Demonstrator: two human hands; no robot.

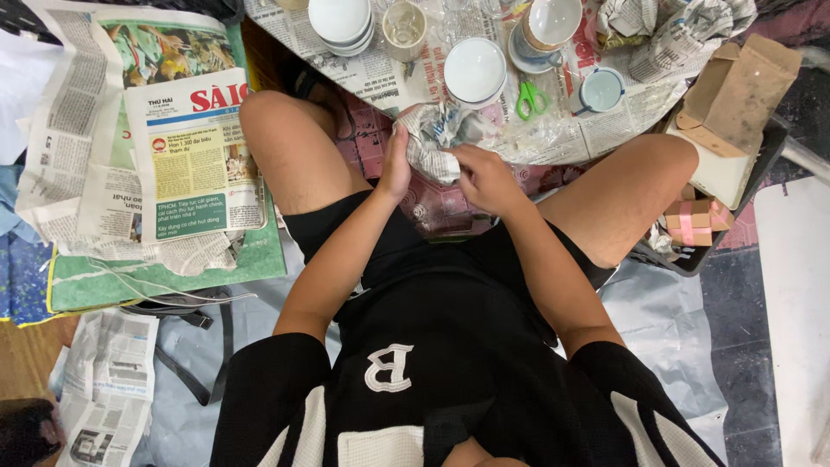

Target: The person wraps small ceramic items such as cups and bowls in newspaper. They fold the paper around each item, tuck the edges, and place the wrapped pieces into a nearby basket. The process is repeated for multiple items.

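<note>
Mid-wrap, I'd say: my left hand cups the side of a crumpled newspaper bundle and my right hand pinches its loose paper edge, fingers curled, bundle held over my lap between my knees at the near edge of the low round table. What's inside is hidden, something small, can't tell the shape. Judging by what lies around, plenty is left: stack of white bowls bare, white saucer bare, glossy ceramic, a clear glass cup, a pale blue mug on its side, all unwrapped on newsprint covering the table. A few scrunched paper bundles at the far right look done. Green-handled scissors lie just beyond the bundle. Flat newspaper pile to my left, thin matte sheets; brown cardboard box on the right, flaps open
</note>
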